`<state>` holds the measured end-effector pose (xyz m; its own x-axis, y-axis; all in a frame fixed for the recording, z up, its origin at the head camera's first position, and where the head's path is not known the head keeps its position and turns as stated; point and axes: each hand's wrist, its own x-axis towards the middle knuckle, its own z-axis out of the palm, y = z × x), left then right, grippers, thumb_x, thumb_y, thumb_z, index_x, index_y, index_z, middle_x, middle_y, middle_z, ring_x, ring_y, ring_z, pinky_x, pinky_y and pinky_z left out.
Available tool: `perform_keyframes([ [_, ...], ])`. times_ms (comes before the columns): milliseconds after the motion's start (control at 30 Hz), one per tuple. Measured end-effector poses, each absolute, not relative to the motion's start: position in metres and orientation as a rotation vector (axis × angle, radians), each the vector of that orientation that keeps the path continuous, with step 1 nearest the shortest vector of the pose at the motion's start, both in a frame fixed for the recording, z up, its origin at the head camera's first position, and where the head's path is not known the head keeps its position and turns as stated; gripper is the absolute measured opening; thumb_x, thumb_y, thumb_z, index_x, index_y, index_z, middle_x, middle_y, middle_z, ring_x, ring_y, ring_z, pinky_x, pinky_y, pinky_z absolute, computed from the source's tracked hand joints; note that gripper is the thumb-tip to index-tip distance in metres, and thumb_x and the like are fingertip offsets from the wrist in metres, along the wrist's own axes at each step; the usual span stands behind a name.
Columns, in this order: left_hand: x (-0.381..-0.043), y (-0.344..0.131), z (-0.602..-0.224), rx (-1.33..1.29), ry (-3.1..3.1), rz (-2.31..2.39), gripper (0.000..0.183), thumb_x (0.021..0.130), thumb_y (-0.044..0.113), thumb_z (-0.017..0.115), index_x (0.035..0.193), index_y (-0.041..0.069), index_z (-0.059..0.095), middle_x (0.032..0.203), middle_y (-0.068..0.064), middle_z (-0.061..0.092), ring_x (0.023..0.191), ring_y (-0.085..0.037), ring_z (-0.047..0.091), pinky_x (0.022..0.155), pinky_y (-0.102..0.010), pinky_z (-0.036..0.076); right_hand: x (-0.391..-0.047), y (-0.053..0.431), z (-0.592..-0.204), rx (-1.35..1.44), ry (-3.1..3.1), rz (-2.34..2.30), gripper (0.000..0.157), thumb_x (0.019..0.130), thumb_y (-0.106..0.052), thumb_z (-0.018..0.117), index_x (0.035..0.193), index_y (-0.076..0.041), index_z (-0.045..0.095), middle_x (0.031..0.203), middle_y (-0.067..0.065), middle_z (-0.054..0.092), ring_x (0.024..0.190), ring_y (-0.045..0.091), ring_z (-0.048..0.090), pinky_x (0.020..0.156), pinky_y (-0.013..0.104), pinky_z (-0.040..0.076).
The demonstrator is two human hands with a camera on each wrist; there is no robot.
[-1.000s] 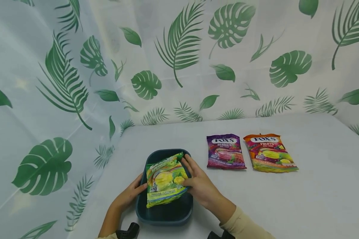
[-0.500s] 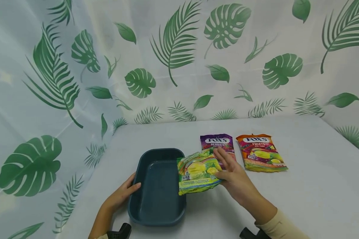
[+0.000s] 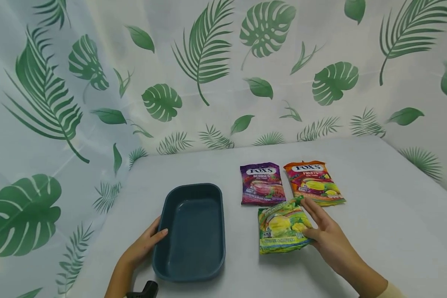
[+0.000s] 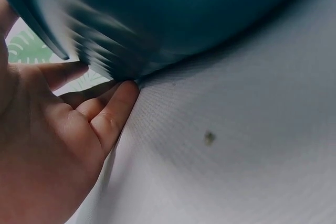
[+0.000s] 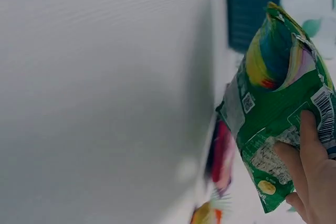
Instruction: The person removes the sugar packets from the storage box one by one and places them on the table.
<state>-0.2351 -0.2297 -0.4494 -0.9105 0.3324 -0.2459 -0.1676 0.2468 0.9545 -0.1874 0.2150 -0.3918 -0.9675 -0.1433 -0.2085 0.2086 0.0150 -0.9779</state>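
Note:
A green and yellow candy bag is pinched at its right side by my right hand, thumb on the printed front. In the right wrist view, fingers press the green back of the candy bag, and white table shows below it. My left hand grips the left wall of a dark teal plastic tub, its thumb over the rim. From the left wrist, the fingers lie against the outer wall of the tub, low down near the tabletop.
Behind the green bag lie a purple berries candy bag and an orange fruits candy bag, side by side. All rests on a white table. A leaf-printed curtain hangs behind and at the left.
The green candy bag has come out from over the tub and moved right in my right hand, now in front of the other two bags. My left hand stays on the tub.

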Motion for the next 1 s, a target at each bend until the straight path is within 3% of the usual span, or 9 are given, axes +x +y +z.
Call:
perform_keyframes([
  [100,-0.234,-0.233,-0.449,0.146,2.132,1.700,0.067,0.094,0.028,0.043,0.148,0.010,0.007,0.153,-0.017,0.002,0.138,-0.039,0.006,0.106,-0.059,0.018,-0.185,0.219,-0.399,0.118,2.081,-1.950,0.078,0.087,0.006,0.038,0.148,-0.020,-0.005,0.154,0.002,-0.009,0.137,0.033,0.013,0.094,0.027,0.044],
  [300,-0.235,-0.231,-0.449,0.149,2.135,1.699,0.066,0.095,0.027,0.043,0.148,0.010,0.007,0.153,-0.016,0.002,0.139,-0.038,0.004,0.107,-0.059,0.015,-0.178,0.227,-0.408,0.165,2.099,-1.809,0.079,0.085,0.006,0.037,0.147,-0.011,-0.007,0.152,0.012,-0.015,0.138,0.040,-0.001,0.105,0.055,0.024],
  [533,-0.237,-0.229,-0.447,0.175,2.139,1.691,0.066,0.095,0.027,0.044,0.148,0.012,0.008,0.153,-0.015,0.002,0.139,-0.037,0.004,0.107,-0.059,0.014,-0.178,0.233,-0.410,0.190,2.091,-1.686,0.083,0.084,0.006,0.042,0.146,-0.012,-0.011,0.149,0.022,-0.018,0.135,0.046,-0.005,0.106,0.057,0.018],
  [767,-0.239,-0.230,-0.449,0.169,2.143,1.682,0.068,0.094,0.030,0.045,0.148,0.014,0.007,0.154,-0.014,0.002,0.139,-0.037,0.005,0.107,-0.058,0.017,-0.176,0.238,-0.408,0.069,2.285,-1.425,0.089,0.085,0.001,0.048,0.146,-0.025,-0.012,0.149,0.027,-0.012,0.130,0.055,-0.006,0.100,0.066,0.015],
  [900,-0.239,-0.230,-0.447,0.175,2.149,1.673,0.067,0.094,0.029,0.044,0.148,0.014,0.007,0.154,-0.014,0.002,0.139,-0.037,0.006,0.107,-0.058,0.018,-0.177,0.238,-0.407,0.049,2.372,-1.234,0.083,0.085,-0.004,0.051,0.148,-0.019,-0.001,0.148,0.030,-0.004,0.130,0.055,-0.002,0.098,0.069,0.014],
  [1000,-0.238,-0.229,-0.446,0.185,2.156,1.665,0.067,0.095,0.028,0.044,0.148,0.013,0.007,0.153,-0.016,0.002,0.139,-0.038,0.007,0.106,-0.058,0.019,-0.180,0.241,-0.408,0.035,2.394,-1.167,0.079,0.085,-0.008,0.054,0.148,-0.012,0.006,0.146,0.033,0.003,0.129,0.056,0.005,0.096,0.068,0.022],
])
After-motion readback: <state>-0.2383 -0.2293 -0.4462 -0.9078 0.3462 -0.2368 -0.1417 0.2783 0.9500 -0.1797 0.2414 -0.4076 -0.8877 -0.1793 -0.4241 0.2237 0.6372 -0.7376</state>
